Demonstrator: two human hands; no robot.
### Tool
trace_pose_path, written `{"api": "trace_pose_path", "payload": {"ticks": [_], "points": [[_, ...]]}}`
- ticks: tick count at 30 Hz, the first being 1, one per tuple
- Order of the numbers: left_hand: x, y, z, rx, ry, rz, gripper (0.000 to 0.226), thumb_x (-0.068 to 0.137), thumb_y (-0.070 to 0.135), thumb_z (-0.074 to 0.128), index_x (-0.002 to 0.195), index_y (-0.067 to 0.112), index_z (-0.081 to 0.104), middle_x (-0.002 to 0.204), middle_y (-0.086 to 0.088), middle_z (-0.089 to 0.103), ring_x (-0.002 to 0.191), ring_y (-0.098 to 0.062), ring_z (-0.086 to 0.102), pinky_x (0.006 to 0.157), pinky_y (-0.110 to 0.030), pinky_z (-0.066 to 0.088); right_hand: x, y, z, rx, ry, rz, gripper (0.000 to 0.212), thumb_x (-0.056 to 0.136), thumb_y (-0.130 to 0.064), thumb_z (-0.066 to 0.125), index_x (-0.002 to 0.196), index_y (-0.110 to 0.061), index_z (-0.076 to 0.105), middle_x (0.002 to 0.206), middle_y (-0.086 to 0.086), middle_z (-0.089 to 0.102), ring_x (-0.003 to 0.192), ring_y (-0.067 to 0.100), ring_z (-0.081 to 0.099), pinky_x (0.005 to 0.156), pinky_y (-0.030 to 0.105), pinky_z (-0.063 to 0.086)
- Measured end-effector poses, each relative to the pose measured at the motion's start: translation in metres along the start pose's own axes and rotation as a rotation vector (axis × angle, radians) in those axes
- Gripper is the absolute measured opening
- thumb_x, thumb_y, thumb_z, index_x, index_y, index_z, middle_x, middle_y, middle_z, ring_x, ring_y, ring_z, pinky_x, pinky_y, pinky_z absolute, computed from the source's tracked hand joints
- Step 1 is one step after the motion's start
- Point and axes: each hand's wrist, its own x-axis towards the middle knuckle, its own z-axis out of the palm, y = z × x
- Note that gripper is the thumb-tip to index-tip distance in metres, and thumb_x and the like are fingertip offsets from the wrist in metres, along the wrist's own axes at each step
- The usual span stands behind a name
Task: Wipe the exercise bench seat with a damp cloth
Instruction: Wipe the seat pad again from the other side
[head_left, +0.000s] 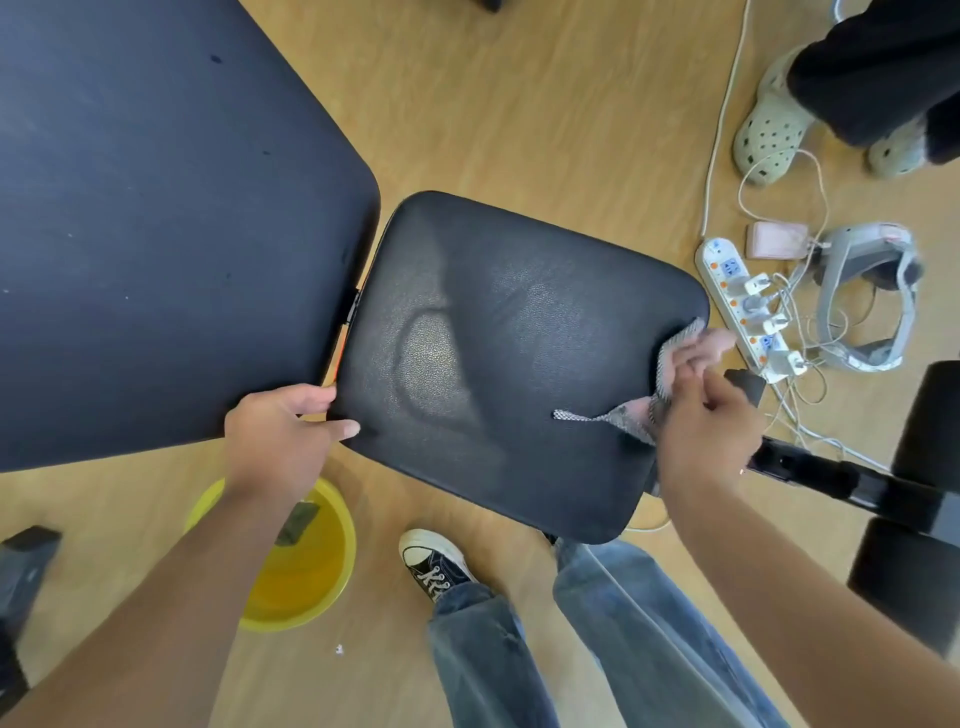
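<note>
The black padded bench seat (519, 332) fills the middle of the view, with a dull damp patch left of its centre. My right hand (706, 410) presses a grey patterned cloth (631, 415) against the seat's right edge; the cloth wraps over the rim, and one corner trails onto the pad. My left hand (283, 431) grips the seat's near-left corner, thumb on top.
The bench's black backrest (156, 234) spreads across the upper left. A yellow basin (311, 566) with water sits on the wooden floor under my left arm. A power strip (748, 306) with cables, a headset (862, 296) and another person's feet (774, 135) lie to the right.
</note>
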Motion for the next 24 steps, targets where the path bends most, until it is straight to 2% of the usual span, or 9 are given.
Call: {"api": "trace_pose_path", "payload": {"ticks": [3,6,8,10,12,14,17,21,24], "points": [[-0.002,0.002,0.001,0.008,0.011,-0.007,0.047,0.067,0.014,0.088,0.112,0.016,0.075,0.106,0.000,0.074,0.091,-0.013,0.064,0.086,-0.028,0.047,-0.079,0.057,-0.024,-0.023,-0.121,0.193,0.046,0.097,-0.028,0.059,0.060,-0.007,0.043,0.063,0.004,0.041,0.066,0.022,0.041,0.064,0.034,0.039],[-0.002,0.002,0.001,-0.001,0.006,-0.008,0.046,0.067,0.013,0.088,0.111,0.015,0.075,0.106,0.000,0.074,0.090,-0.012,0.063,0.086,-0.026,0.047,-0.077,0.065,-0.034,0.050,-0.258,0.376,0.040,0.088,-0.044,0.063,0.069,-0.008,0.062,0.059,0.009,0.061,0.063,0.033,0.065,0.072,0.050,0.060],[-0.001,0.001,0.001,-0.014,0.000,-0.009,0.046,0.067,0.012,0.088,0.111,0.014,0.075,0.105,-0.001,0.074,0.091,-0.013,0.065,0.086,-0.026,0.046,-0.025,0.031,-0.023,0.122,-0.254,0.375,0.036,0.079,-0.055,0.062,0.067,-0.022,0.070,0.060,0.003,0.067,0.073,0.033,0.069,0.077,0.042,0.056],[0.000,0.001,0.002,-0.011,0.001,-0.012,0.046,0.067,0.012,0.088,0.110,0.014,0.075,0.102,0.001,0.073,0.093,-0.016,0.066,0.088,-0.029,0.048,0.024,-0.020,-0.017,0.336,-0.240,0.253,0.014,0.086,-0.040,0.066,0.086,-0.032,0.078,0.082,-0.007,0.076,0.087,0.022,0.067,0.084,0.041,0.057],[-0.001,0.001,0.001,-0.009,-0.001,-0.013,0.046,0.067,0.013,0.088,0.111,0.014,0.075,0.099,0.003,0.071,0.093,-0.016,0.066,0.088,-0.030,0.049,0.037,-0.051,-0.016,0.513,-0.183,0.264,0.020,0.091,-0.022,0.071,0.110,-0.025,0.075,0.090,-0.005,0.075,0.080,0.014,0.063,0.069,0.029,0.061],[-0.001,0.001,0.001,-0.013,-0.005,-0.014,0.047,0.067,0.012,0.088,0.111,0.014,0.075,0.099,0.003,0.071,0.092,-0.015,0.066,0.088,-0.030,0.049,0.017,-0.035,-0.016,0.500,-0.173,0.294,0.006,0.092,-0.023,0.074,0.096,-0.027,0.076,0.066,-0.006,0.062,0.057,0.010,0.051,0.049,0.019,0.045],[-0.002,0.001,0.001,-0.013,-0.008,-0.022,0.046,0.067,0.013,0.088,0.111,0.015,0.075,0.101,0.002,0.072,0.093,-0.015,0.066,0.087,-0.028,0.047,-0.046,0.027,-0.027,0.313,-0.192,0.379,0.014,0.092,-0.032,0.074,0.093,-0.018,0.077,0.071,-0.005,0.066,0.067,0.013,0.059,0.056,0.017,0.046],[-0.004,0.004,0.001,-0.013,-0.005,-0.029,0.046,0.068,0.013,0.087,0.112,0.015,0.075,0.104,0.003,0.072,0.094,-0.015,0.064,0.088,-0.028,0.047,-0.073,0.035,-0.048,0.204,-0.318,0.499,0.011,0.092,-0.015,0.073,0.086,-0.007,0.069,0.071,0.015,0.059,0.056,0.021,0.054,0.036,0.014,0.043],[-0.003,0.004,0.000,-0.008,-0.003,-0.031,0.046,0.068,0.014,0.088,0.112,0.015,0.075,0.106,0.002,0.072,0.095,-0.016,0.065,0.091,-0.035,0.052,-0.007,-0.007,-0.038,0.259,-0.277,0.326,0.011,0.093,-0.019,0.072,0.083,-0.018,0.067,0.072,0.008,0.061,0.045,0.013,0.055,0.039,0.016,0.047]]}}
